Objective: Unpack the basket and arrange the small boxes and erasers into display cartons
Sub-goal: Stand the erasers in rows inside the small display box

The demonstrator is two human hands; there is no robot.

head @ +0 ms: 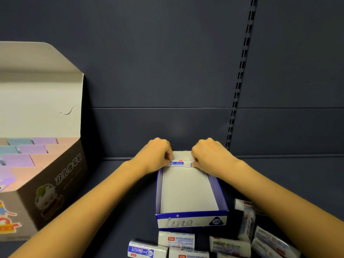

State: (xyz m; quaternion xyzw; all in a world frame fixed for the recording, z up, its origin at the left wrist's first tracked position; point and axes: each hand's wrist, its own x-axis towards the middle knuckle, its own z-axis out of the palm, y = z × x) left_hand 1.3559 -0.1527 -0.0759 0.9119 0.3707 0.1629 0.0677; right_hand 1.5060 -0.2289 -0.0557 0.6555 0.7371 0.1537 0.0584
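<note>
Dark grey shelf back panel [167,71]; slotted upright [240,81]; matching shelf surface [288,175]; dim light

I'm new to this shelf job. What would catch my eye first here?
At centre, the left hand and right hand each pinch an eraser at the far end of the blue-and-white carton. Loose erasers lie in front of it; a brown carton of pastel boxes stands left.

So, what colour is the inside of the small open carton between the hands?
The display carton is plain white inside, with blue outer walls; the head view shows it best.
</note>
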